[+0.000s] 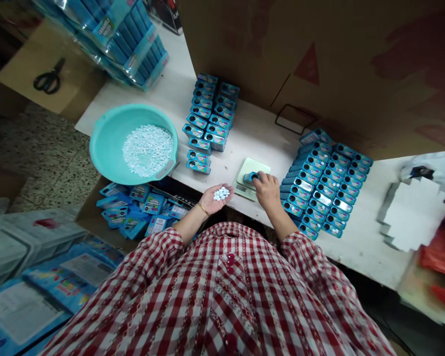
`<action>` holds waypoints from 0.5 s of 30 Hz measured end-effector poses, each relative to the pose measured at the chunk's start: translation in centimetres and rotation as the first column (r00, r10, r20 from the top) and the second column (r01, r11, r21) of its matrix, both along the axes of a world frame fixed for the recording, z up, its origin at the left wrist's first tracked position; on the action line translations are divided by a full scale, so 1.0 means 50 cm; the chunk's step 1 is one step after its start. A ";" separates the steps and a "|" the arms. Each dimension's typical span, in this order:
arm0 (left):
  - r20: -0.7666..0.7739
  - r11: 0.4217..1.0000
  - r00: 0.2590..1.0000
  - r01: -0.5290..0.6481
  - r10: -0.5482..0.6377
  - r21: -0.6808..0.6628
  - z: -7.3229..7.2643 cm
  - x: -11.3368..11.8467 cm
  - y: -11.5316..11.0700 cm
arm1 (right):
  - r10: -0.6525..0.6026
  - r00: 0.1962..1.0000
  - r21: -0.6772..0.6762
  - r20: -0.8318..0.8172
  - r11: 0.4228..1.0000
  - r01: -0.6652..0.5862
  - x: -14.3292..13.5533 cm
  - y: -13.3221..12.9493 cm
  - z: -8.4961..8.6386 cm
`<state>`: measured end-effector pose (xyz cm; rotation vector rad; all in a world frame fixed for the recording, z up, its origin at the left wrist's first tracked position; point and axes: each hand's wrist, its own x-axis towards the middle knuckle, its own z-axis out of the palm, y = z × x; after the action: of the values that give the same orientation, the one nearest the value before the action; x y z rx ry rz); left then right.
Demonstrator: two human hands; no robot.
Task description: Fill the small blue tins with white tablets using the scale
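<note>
From the head camera we see our right grip (266, 189) pinching one end of a small blue box (248, 177), which lies on the scale (260, 166) near the counter's (250, 132) near edge. Our left grip (207, 201) is palm up just off that edge, fingers spread beneath a heap of pale pellets (221, 193), clutching nothing. More pellets fill part of the turquoise bowl (107, 143) at the counter's near left corner. Judging by their openings, the right-hand rows of boxes (315, 202), which reach the near edge, look filled, with white showing in several; the left-hand rows (198, 121), running toward the far edge, show dark holes and are probably waiting. So we would say a good share is done, with those rows and the box on the scale left. We cannot read the scale's display, nor see inside the pinched box. Our right fingertips are partly hidden, a large carton (244, 54) blocks the far edge, and the right-hand openings are too small to check one by one.
</note>
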<state>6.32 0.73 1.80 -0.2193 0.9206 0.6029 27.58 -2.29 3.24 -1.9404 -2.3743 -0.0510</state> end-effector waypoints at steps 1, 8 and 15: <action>0.007 1.000 1.000 0.009 -0.009 0.006 0.001 0.001 0.001 | -0.002 1.000 -0.004 -0.021 1.000 0.002 -0.002 0.012 -0.007; 0.048 0.998 0.997 0.062 -0.062 0.006 -0.018 -0.009 -0.021 | 0.101 0.956 -0.072 -0.274 0.990 -0.125 -0.089 -0.074 0.021; -0.004 0.992 0.993 0.114 -0.114 -0.059 -0.035 -0.004 -0.058 | 0.249 0.882 -0.201 -0.399 0.915 -0.349 -0.173 -0.114 0.010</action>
<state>6.11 -2.16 0.05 -0.2155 0.9515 0.4718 18.93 -7.99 3.74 -1.4658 -2.4787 0.6257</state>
